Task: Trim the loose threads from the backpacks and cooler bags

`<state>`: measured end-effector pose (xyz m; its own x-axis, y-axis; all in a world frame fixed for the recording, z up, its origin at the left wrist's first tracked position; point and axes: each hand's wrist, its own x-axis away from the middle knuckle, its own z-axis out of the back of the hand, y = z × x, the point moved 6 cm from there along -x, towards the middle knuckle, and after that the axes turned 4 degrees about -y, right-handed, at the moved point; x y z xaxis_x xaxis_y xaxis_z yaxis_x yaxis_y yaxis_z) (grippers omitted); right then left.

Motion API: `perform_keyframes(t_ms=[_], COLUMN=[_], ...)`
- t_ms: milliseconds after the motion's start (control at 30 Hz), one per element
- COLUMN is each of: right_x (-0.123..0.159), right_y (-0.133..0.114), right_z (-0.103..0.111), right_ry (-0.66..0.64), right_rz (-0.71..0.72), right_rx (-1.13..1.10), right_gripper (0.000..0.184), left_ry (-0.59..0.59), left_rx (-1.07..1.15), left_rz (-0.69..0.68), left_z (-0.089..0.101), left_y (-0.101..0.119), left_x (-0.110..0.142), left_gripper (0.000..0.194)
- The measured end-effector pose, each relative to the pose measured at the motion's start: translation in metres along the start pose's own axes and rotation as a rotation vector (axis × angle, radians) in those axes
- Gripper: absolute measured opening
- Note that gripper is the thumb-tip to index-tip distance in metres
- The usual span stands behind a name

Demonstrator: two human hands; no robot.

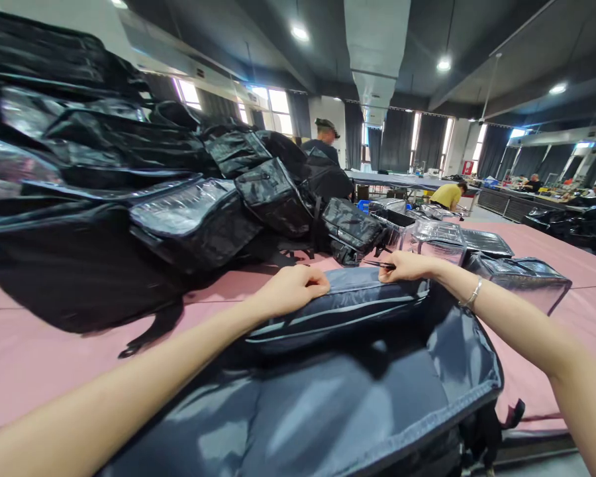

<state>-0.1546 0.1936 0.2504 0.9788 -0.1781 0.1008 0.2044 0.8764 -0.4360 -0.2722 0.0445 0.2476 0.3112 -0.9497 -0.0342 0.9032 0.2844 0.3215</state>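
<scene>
A large dark backpack [338, 411] lies open in front of me, its smooth grey-blue lining facing up. My left hand [298, 288] is closed on the far edge of its raised flap, fingers curled over the fabric. Further right on that same edge is my right hand [402, 266], closed and pinching the cloth. A pair of small dark thread snips [381, 264] pokes out of the right hand, tips pointing left. Pale piping runs along the flap below both hands. The fingertips behind the edge are partly hidden.
A tall heap of black bags [179, 152] fills the left side of the pink-covered table [24, 358]. Several silver-lined boxy bags [521, 278] stand beyond my right hand. A person in dark clothes [322, 142] and one in yellow [446, 197] are farther back.
</scene>
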Motion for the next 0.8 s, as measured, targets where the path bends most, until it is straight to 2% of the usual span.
perform_keyframes(t_ms=[100,200,267,333,433,500,667,800], right_x=[-0.001,0.000,0.002,0.007,0.021,0.030,0.039,0.040], right_y=[0.001,0.002,0.001,-0.003,-0.019,-0.032,-0.055,-0.058], right_z=[-0.001,-0.002,-0.003,-0.002,-0.001,-0.004,-0.018,-0.026], right_ry=[-0.048,-0.040,0.011,0.132,0.390,0.499,0.572,0.609], right_rz=[-0.003,-0.018,-0.030,-0.014,0.089,0.186,0.403,0.476], right_rx=[-0.042,-0.060,-0.042,0.012,0.159,0.299,0.753,0.902], right_gripper=[0.007,0.006,0.005,0.007,0.027,0.032,0.025,0.025], left_ry=[-0.036,0.007,0.040,0.073,0.082,0.054,0.028,0.029], left_rx=[0.106,0.157,0.178,0.182,0.166,0.166,0.211,0.242], left_rz=[-0.033,-0.050,-0.062,-0.076,-0.046,-0.016,-0.012,-0.017], left_z=[-0.001,0.000,0.000,-0.001,-0.004,-0.007,-0.009,-0.010], left_y=[-0.004,-0.004,-0.001,0.002,0.003,0.001,-0.001,-0.003], left_x=[-0.003,0.001,0.004,0.006,0.005,0.003,0.000,0.000], left_gripper=[0.032,0.036,0.040,0.041,0.039,0.037,0.035,0.035])
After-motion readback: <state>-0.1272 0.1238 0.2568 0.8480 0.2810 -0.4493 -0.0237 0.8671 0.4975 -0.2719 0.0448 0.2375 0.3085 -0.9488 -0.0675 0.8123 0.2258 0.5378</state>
